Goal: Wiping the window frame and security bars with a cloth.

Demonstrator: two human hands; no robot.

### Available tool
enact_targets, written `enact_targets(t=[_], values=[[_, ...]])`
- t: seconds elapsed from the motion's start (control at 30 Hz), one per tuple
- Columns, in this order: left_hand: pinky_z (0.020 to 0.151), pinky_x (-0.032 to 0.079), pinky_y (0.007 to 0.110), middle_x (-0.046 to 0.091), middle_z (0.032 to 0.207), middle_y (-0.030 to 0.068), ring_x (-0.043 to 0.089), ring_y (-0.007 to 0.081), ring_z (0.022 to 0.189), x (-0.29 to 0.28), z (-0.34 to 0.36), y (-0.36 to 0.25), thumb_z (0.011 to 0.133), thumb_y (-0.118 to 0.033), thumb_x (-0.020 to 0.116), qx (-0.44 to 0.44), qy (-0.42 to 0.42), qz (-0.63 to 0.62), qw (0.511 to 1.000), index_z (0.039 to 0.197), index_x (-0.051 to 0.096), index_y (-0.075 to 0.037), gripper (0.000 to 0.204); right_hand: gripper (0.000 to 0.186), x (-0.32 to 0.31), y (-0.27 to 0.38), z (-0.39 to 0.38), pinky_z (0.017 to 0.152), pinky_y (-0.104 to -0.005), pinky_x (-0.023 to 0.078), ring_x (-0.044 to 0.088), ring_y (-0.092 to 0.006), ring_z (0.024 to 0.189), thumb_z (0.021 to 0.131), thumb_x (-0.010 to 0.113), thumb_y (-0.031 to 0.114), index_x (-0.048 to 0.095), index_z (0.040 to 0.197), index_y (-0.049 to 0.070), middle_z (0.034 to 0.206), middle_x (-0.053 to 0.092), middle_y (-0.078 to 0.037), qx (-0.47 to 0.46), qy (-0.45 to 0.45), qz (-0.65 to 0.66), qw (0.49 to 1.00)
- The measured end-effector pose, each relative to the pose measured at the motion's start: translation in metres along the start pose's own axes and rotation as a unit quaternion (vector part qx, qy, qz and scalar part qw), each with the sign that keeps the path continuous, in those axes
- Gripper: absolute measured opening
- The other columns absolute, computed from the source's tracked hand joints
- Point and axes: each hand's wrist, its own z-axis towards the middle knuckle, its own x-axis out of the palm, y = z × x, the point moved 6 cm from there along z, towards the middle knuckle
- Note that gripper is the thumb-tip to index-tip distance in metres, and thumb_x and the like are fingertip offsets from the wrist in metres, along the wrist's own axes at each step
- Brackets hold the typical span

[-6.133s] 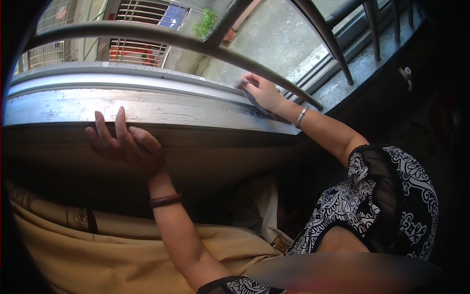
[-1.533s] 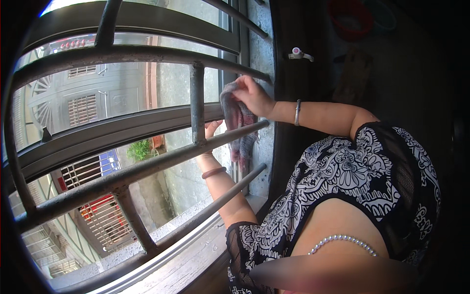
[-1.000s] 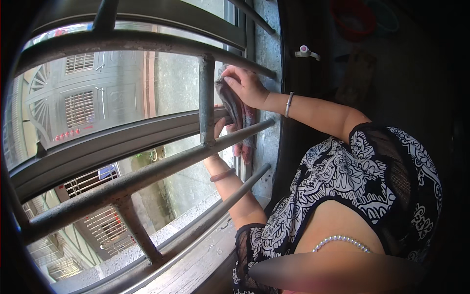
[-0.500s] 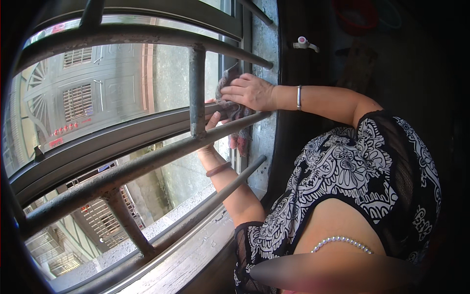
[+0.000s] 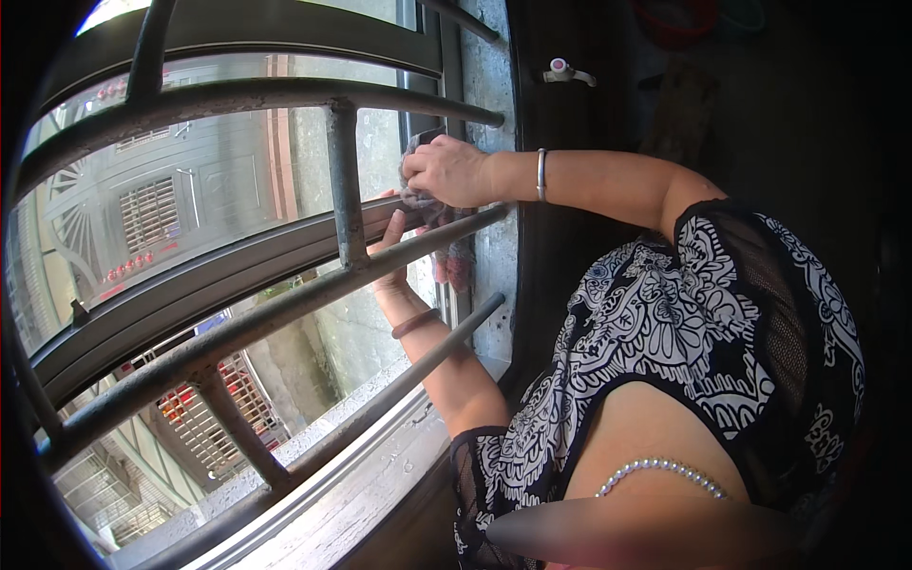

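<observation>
Right hand (image 5: 448, 174): you are clutching the cloth (image 5: 456, 267), fingers curled.
Left hand (image 5: 389, 238): you are holding it half-open at the sash (image 5: 256, 249); its grip cannot be told.

A mesh-sleeved black-and-white patterned top (image 5: 655, 323), beaded necklace (image 5: 655, 464), silver bangle (image 5: 541, 175) and brown bangle (image 5: 415, 324) are worn.

looks like a home, this one! here are metal window bars (image 5: 347, 185), with a sliding window frame (image 5: 199, 275) just beyond the bars. and look, farther out past the bars, a grey panelled door (image 5: 223, 157) on a facing building: neighbours, by the look of it. right of the bars, a white tap (image 5: 568, 71); farther right of them, in the gloom, a red basin (image 5: 679, 36). which room? too dark to tell.
</observation>
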Motion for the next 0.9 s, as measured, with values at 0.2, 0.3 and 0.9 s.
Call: enact_targets(t=[0.2,0.3,0.9], values=[[0.103,0.046,0.04,0.062,0.124,0.014,0.059,0.0224,0.114,0.005,-0.001,0.005,0.089,-0.002,0.069,-0.018,0.061,-0.001,0.998,0.13,0.055,0.003,0.044,0.028,-0.001,-0.005,-0.018,0.096,-0.0394,0.039,0.06,-0.0232,0.1,0.085,0.066,0.036,0.073,0.09,0.009,0.094,0.067,-0.005,0.003,0.044,0.014,0.999],[0.105,0.045,0.04,0.06,0.127,0.0147,0.057,0.0232,0.117,0.013,-0.001,0.002,0.089,-0.003,0.068,-0.029,0.061,0.003,0.998,0.133,0.052,0.003,0.047,0.035,-0.004,-0.014,-0.025,0.098,-0.043,0.04,0.059,-0.0263,0.104,0.078,0.074,0.036,0.072,0.098,0.007,0.102,0.066,-0.008,0.036,-0.007,0.111,0.993],[0.109,0.04,0.04,0.054,0.132,0.0092,0.051,0.0219,0.124,-0.094,-0.007,0.065,0.085,-0.025,0.076,-0.027,-0.001,0.004,1.0,0.139,0.046,-0.002,0.066,0.019,-0.054,0.054,0.059,0.083,-0.036,0.055,0.069,-0.029,0.09,0.079,0.066,0.008,0.074,0.096,0.007,0.095,0.071,-0.013,0.008,-0.138,0.332,0.933]])
